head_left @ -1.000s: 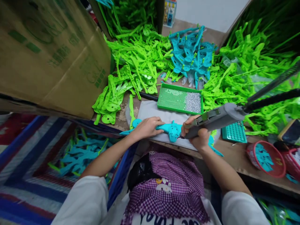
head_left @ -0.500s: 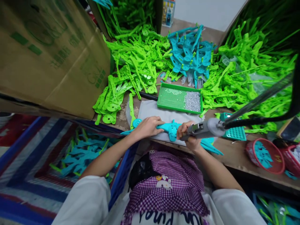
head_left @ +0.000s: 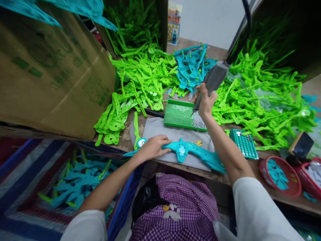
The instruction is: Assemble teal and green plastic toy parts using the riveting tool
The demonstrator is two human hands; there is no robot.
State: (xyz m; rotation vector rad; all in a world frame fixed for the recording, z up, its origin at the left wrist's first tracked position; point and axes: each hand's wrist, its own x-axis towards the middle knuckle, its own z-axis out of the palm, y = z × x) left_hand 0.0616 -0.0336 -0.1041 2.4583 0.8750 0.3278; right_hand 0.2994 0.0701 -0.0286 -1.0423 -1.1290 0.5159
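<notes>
A turquoise plastic bow-shaped piece lies across a grey cloth at the front edge of the bench. My left hand is closed around its left arm. In my right hand is a grey power screwdriver, held at a slant. Its tip points down into the right part of a green perforated tray, at a heap of small silver screws. Whether a screw sits on the tip is too small to tell.
Heaps of lime-green plastic parts flank a pile of turquoise parts at the back. To the right are a teal tray, a red basket and a phone. A large carton stands left.
My right hand has lifted the screwdriver off the bow-shaped piece and carried it forward to the screws in the green tray. My left hand stays on the piece.
</notes>
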